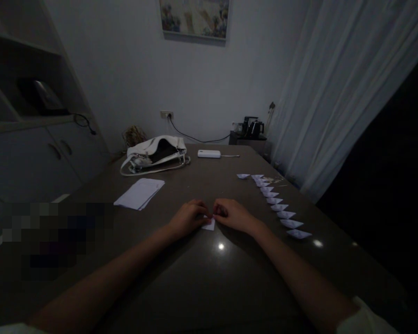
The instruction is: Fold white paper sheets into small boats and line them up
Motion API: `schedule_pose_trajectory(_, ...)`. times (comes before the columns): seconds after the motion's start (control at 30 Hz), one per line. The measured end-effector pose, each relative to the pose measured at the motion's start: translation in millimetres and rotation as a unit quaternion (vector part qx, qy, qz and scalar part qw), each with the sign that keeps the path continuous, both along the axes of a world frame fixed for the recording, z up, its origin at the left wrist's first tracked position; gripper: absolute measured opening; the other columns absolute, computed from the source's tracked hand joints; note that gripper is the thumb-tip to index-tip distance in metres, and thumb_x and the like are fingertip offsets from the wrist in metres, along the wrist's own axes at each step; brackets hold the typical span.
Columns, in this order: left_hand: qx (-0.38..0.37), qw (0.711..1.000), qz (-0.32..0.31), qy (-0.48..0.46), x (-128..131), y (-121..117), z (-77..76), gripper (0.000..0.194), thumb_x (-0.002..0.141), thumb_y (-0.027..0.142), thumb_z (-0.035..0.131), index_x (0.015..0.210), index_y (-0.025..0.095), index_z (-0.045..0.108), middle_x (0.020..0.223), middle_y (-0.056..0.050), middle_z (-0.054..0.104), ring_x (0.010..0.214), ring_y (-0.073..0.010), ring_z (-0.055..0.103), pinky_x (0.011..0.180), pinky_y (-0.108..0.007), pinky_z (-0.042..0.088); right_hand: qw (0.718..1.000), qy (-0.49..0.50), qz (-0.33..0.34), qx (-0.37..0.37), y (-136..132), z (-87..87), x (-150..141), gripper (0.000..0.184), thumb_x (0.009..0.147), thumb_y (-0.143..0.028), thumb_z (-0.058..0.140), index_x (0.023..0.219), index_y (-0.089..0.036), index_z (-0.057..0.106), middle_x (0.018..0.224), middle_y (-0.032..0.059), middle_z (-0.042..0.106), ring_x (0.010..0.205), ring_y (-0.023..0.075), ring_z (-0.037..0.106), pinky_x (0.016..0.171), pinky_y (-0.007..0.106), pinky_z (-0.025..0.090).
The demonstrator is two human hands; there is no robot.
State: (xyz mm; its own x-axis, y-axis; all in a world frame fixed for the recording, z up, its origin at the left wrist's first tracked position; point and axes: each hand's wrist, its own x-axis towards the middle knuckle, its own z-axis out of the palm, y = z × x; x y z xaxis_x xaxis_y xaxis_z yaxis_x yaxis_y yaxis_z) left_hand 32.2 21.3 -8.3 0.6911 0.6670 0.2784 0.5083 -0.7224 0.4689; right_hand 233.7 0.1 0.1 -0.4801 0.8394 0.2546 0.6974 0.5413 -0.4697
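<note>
A: Begin at the left, please.

B: A stack of loose white paper sheets [139, 192] lies on the dark, smooth-topped table [195, 287]. Just beyond it sits a white handbag [142, 149] with a strap, its mouth open.

A: The left hand?

B: The person's bare left hand [191, 214] is closed by its fingertips on a small, folded white paper piece [209, 226], mid-table and low to the surface.

A: And the right hand?

B: The bare right hand [235, 214] has its fingers curled, thumb and forefinger pinching at the piece's far right corner. The fingers hide the exact fold.

A: Further right?

B: A row of small, pointed white paper boats [279, 208] runs from near to far along the right side, well apart from the hands.

A: Your finding on the step?

B: In my judgement, a fold is being formed or aligned on the small piece. The next move calls for the left fingers to steady it while the right brings the edges true and presses the crease.
</note>
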Motion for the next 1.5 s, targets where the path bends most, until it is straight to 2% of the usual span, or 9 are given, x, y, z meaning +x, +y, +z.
schedule_pose_trajectory(0.17, -0.001, 1.0, -0.002, -0.001, 0, 0, 0.2, 0.014, 0.08, 0.024, 0.063, 0.091, 0.022, 0.071, 0.097, -0.005, 0.063, 0.094, -0.0193, 0.056, 0.083, -0.028, 0.041, 0.999, -0.019, 0.038, 0.0, -11, 6.3, -3, 0.021, 0.075, -0.018, 0.064, 0.091, -0.019, 0.051, 0.084, 0.0, 0.057, 0.073, 0.013, 0.052, 0.061, 0.021, 0.034)
schedule_pose_trajectory(0.43, 0.01, 1.0, -0.003, 0.004, -1, -2, 1.9, 0.014, 0.082, 0.023, 0.059, 0.09, 0.02, 0.07, 0.098, -0.006, 0.063, 0.095, -0.0194, 0.056, 0.084, -0.028, 0.041, 0.994, -0.026, 0.106, -0.032, -18, 15.3, -5, 0.024, 0.074, -0.016, 0.065, 0.094, -0.02, 0.052, 0.086, -0.0007, 0.058, 0.072, 0.0122, 0.051, 0.06, 0.02, 0.033)
schedule_pose_trajectory(0.57, 0.032, 0.998, 0.038, 0.024, 0, -5, 3.4, 0.016, 0.082, 0.031, 0.06, 0.088, 0.017, 0.067, 0.09, -0.006, 0.062, 0.085, -0.0192, 0.057, 0.074, -0.027, 0.042, 0.997, -0.012, 0.074, -0.01, -14, 15.8, -2, 0.017, 0.075, -0.011, 0.06, 0.089, -0.018, 0.054, 0.081, -0.0009, 0.058, 0.067, 0.0111, 0.05, 0.058, 0.02, 0.032)
schedule_pose_trajectory(0.67, 0.033, 0.994, 0.096, 0.038, 0, -7, 3.2, 0.021, 0.082, 0.036, 0.059, 0.089, 0.017, 0.063, 0.082, -0.005, 0.062, 0.075, -0.0183, 0.056, 0.066, -0.027, 0.041, 1.0, 0.0, 0.018, 0.013, -8, 10.4, 0, 0.014, 0.077, -0.007, 0.055, 0.087, -0.017, 0.056, 0.079, -0.0001, 0.059, 0.066, 0.0106, 0.051, 0.059, 0.02, 0.033)
schedule_pose_trajectory(0.77, 0.034, 0.991, 0.113, 0.056, 0, -9, 2.6, 0.023, 0.083, 0.038, 0.056, 0.094, 0.018, 0.061, 0.078, -0.004, 0.061, 0.073, -0.0182, 0.056, 0.064, -0.026, 0.04, 1.0, -0.004, -0.002, 0.016, -4, 3.7, 0, 0.011, 0.077, -0.008, 0.056, 0.085, -0.016, 0.058, 0.077, 0.0001, 0.059, 0.065, 0.0107, 0.051, 0.059, 0.02, 0.033)
schedule_pose_trajectory(0.97, 0.047, 0.988, 0.123, 0.085, 3, -12, 5.4, 0.021, 0.084, 0.037, 0.055, 0.096, 0.02, 0.061, 0.079, -0.003, 0.063, 0.076, -0.019, 0.057, 0.068, -0.028, 0.04, 0.999, -0.027, 0.024, -0.003, -6, 2.3, -5, 0.008, 0.079, -0.012, 0.058, 0.085, -0.018, 0.057, 0.078, -0.0003, 0.06, 0.066, 0.011, 0.052, 0.058, 0.021, 0.031)
schedule_pose_trajectory(1.23, 0.046, 0.988, 0.12, 0.089, 2, -12, 5.1, 0.02, 0.085, 0.035, 0.055, 0.094, 0.019, 0.06, 0.078, -0.003, 0.063, 0.075, -0.0187, 0.057, 0.064, -0.026, 0.038, 0.998, -0.042, 0.047, 0.015, -14, 10.4, -6, 0.016, 0.078, -0.012, 0.06, 0.09, -0.019, 0.052, 0.085, -0.0003, 0.058, 0.075, 0.012, 0.053, 0.062, 0.021, 0.033)
schedule_pose_trajectory(1.5, 0.047, 0.989, 0.112, 0.083, 2, -10, 4.4, 0.019, 0.085, 0.034, 0.055, 0.093, 0.018, 0.061, 0.081, -0.004, 0.063, 0.074, -0.0181, 0.058, 0.065, -0.027, 0.039, 0.996, -0.02, 0.083, -0.018, -18, 10.0, -9, 0.023, 0.074, -0.024, 0.07, 0.088, -0.02, 0.052, 0.086, -0.0013, 0.058, 0.075, 0.0126, 0.053, 0.062, 0.021, 0.034)
